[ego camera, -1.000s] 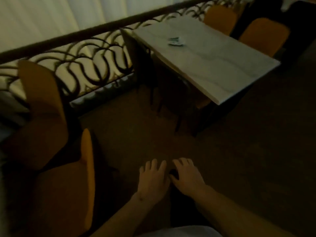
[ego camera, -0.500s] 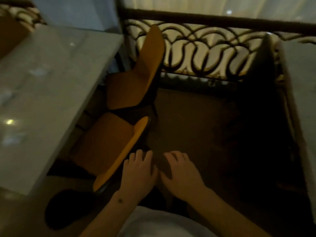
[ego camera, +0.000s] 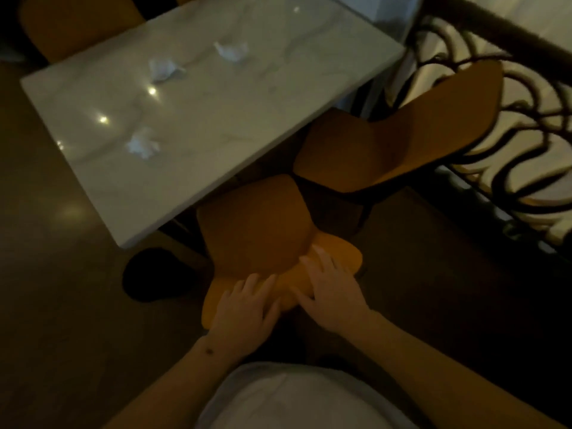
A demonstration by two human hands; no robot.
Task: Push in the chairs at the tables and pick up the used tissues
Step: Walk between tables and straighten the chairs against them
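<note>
Step in hand: pushing in the near chair (ego camera: 253, 224) at the marble table (ego camera: 235, 125). Both hands rest flat on the top of its backrest, the left hand (ego camera: 244, 308) toward the backrest's left end, the right hand (ego camera: 331, 292) toward its right. Fingers of both are spread and laid over the edge, palms down; neither is pinching or holding anything. The seat stands just outside the table's near edge, close to the near left corner, with only its front tucked under. Judged from this, the chair is not yet home.

A second chair (ego camera: 399, 140) stands further along the same edge, turned at an angle, its back close to the railing (ego camera: 507, 125).

Three crumpled tissues lie untouched on the tabletop: the first tissue (ego camera: 142, 145) toward the left edge, the second tissue (ego camera: 164, 69) near the far left corner, the third tissue (ego camera: 232, 51) near the far edge.

The next move calls for a straight, even push from both palms, keeping the seat clear of the angled neighbour.
</note>
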